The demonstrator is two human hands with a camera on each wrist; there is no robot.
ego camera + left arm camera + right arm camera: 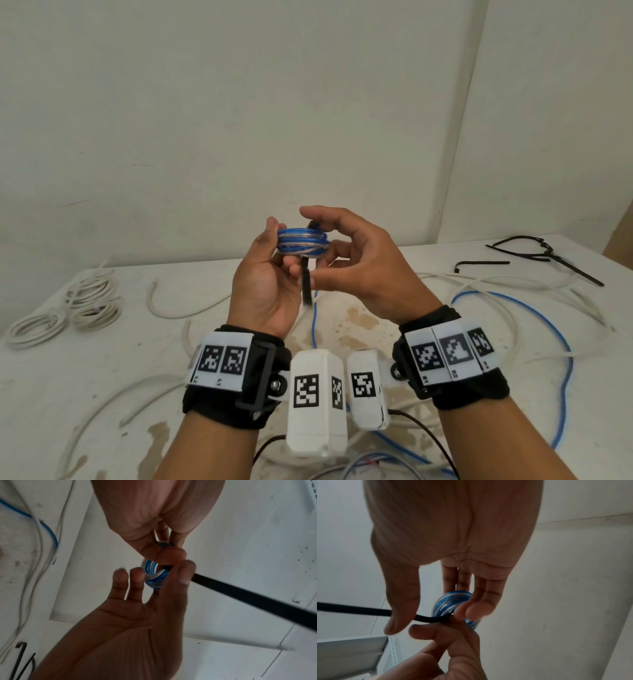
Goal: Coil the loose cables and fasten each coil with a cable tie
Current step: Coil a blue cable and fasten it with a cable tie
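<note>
- Cables are the matter of the task. In the head view, a small blue coil (302,244) is held up above the table (85,370), between the two hands.
- The blue coil is gripped by the left hand (270,284), thumb on its far edge and fingers curled under it. The right hand (356,263) is curled over the coil's right side, and a black cable tie (307,281) hanging down from the coil is pinched near its top.
- Three white coils (68,308) lie finished at the table's left edge. Whether they are tied cannot be told.
- Loose white cables (496,291) and a long blue cable (561,342) are spread over the table, so much coiling is judged to be left. Spare black ties (534,255) lie at the far right.
- In the left wrist view, the coil (154,573) is seen end-on between the fingertips of both hands, and the tie (248,599) runs out from it to the right edge. Its head is hidden by the fingers.
- In the right wrist view, the tie (429,619) is seen passing round the windings of the coil (448,604). The tail is pressed by the right thumb (400,609), and the coil is steadied from below by the left hand's fingers (447,634).
- The tie is judged to be on but not yet pulled tight; whether it is locked cannot be told.
</note>
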